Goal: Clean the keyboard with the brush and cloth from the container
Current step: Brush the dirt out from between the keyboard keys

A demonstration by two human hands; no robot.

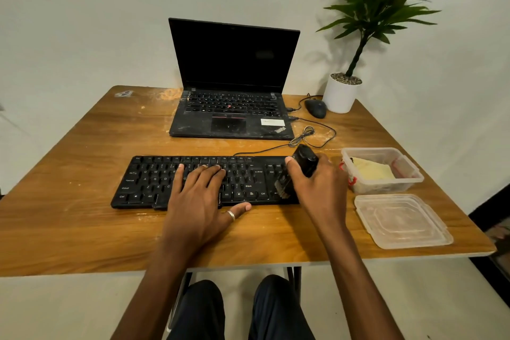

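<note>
- brushing step: right hand (317, 182) grips the brush (296, 174) over the keyboard (204, 182) right end on the desk (82, 215).
- left hand (200, 196) lies flat, steadying it.
- next likely: cloth (372, 170) in the container (408, 171), right.

1. The head view looks from the person's own head, forward and down across a wooden table (82, 174).
2. It sits near: the forearms (356, 270) rise from the bottom edge, and the knees (204, 309) show under the table's near edge.
3. It faces the wall (82, 8) behind the table, with the keyboard (154, 179) near mid-frame.
4. The wide lens bows the table's edges.
</note>
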